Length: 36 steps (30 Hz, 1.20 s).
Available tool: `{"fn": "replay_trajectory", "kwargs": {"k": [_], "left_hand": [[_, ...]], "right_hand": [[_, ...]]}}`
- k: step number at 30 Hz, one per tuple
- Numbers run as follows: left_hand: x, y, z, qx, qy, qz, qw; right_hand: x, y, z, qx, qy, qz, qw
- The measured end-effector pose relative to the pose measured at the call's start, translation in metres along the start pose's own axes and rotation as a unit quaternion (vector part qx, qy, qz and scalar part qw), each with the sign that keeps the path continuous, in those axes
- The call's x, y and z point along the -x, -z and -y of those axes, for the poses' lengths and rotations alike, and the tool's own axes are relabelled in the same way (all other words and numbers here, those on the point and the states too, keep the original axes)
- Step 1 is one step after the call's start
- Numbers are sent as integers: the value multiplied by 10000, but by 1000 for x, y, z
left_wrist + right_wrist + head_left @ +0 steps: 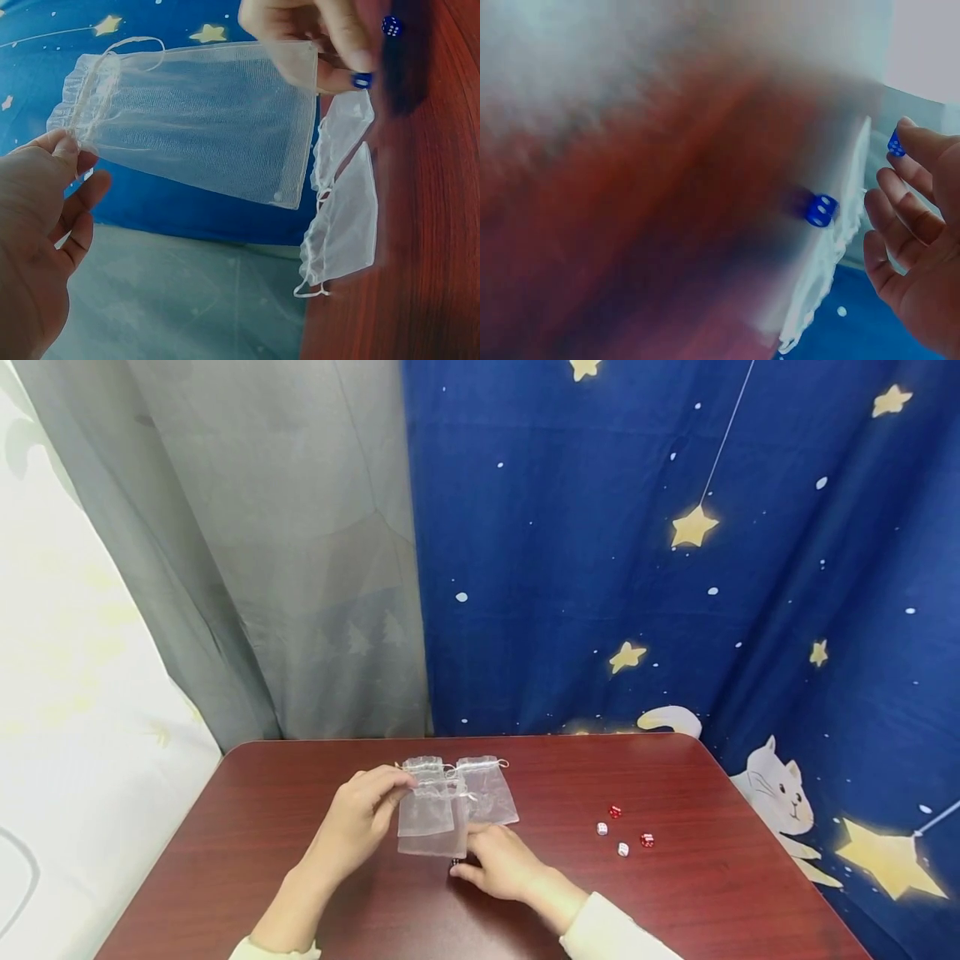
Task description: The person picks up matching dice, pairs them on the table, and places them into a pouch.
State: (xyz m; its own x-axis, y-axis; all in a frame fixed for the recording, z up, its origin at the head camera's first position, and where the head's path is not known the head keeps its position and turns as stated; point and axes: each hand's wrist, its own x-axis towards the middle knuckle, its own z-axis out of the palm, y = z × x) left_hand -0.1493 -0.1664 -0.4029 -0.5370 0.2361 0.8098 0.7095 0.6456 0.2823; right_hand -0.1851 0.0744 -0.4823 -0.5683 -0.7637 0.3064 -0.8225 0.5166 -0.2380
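Observation:
My left hand [363, 814] pinches the gathered top of a sheer white drawstring pouch [202, 120] between thumb and finger, and the pouch hangs out flat above the table. Close to its bottom edge, my right hand [498, 860] pinches a blue die [896, 142] between thumb and fingertip; the left wrist view shows it too. A second blue die [823, 211] with white pips lies on the table near that hand. Two more sheer pouches, one nearer [349, 217] and one farther [345, 131] in the left wrist view, lie on the table behind the held one.
To the right on the dark red wooden table [705, 893] lie two red dice [647, 840] and two white dice [602, 829], spaced apart. Behind the table's far edge hang a grey curtain [315, 568] and a blue star-patterned curtain [555, 568].

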Motion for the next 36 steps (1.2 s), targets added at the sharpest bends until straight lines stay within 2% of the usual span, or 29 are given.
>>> {"fn": "replay_trajectory", "kwargs": {"k": [9,14,20,28,32,36], "left_hand": [[-2,1,1,-58,-48,-75,9999],[-2,2,0,-104,-27,-137,9998],[-3,3,0,-132,-7,-102,9999],[-4,4,0,-76,-20,-89,9999],[-5,4,-1,-68,-13,-92,9999],[-5,3,-2,-59,-28,-73,10000]], "right_hand": [[-3,29,-8,-295,-95,-534,9981],[-1,36,-15,-432,-60,-768,9961],[4,42,-26,-383,-238,-834,9955],[5,59,-36,-286,-734,-998,9919],[3,68,-40,-210,-862,-1222,9885],[-2,79,-40,-477,-780,-1548,9837]]}}
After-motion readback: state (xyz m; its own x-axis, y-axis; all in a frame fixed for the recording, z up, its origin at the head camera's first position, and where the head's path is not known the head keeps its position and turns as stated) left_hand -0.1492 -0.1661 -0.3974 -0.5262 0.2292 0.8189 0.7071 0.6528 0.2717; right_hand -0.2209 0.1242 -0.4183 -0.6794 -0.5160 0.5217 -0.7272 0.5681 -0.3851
